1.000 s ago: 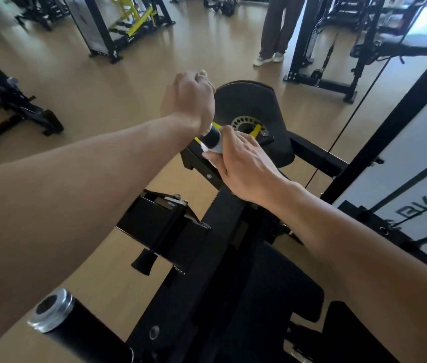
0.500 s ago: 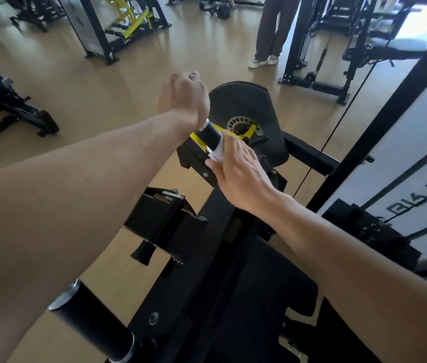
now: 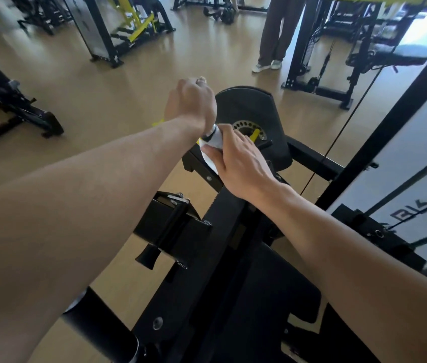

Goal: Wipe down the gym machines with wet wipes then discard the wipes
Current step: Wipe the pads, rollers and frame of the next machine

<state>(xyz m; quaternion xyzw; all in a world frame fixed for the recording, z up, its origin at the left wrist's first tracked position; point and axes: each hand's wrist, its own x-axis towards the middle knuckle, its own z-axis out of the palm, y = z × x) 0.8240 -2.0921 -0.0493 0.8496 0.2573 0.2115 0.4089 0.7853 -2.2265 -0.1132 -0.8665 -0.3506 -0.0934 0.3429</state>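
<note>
Head view only, looking down two bare forearms that reach out over a black gym machine (image 3: pixel 207 247). Left hand (image 3: pixel 191 103) is clenched into a fist around the upper part of a handle (image 3: pixel 211 132), knuckles turned away from the camera; only a short stretch of that handle, dark with a metal ring, shows below the wrist. Right hand (image 3: pixel 241 158) sits just under the left, its grip wrapped around the handle with a white wet wipe (image 3: pixel 213 149) pressed between fingers and bar. A fold of the wipe hangs out below the thumb side, over the black frame. The two hands nearly touch at the handle.

Behind the hands stands a round black pad (image 3: pixel 249 106), and at its base a perforated metal selector disc (image 3: pixel 246 125) with a yellow lever (image 3: pixel 254 134) across it. At the lower left, a thick black roller bar (image 3: pixel 97 323) juts toward the camera. A thin cable (image 3: pixel 348 121) runs diagonally past the pad on the right, beside a white panel (image 3: pixel 411 163) with dark lettering.

On the tan floor (image 3: pixel 102 87) farther off are other black and yellow machines (image 3: pixel 125 24), and a second person's legs (image 3: pixel 272 30) in brown trousers and pale shoes.
</note>
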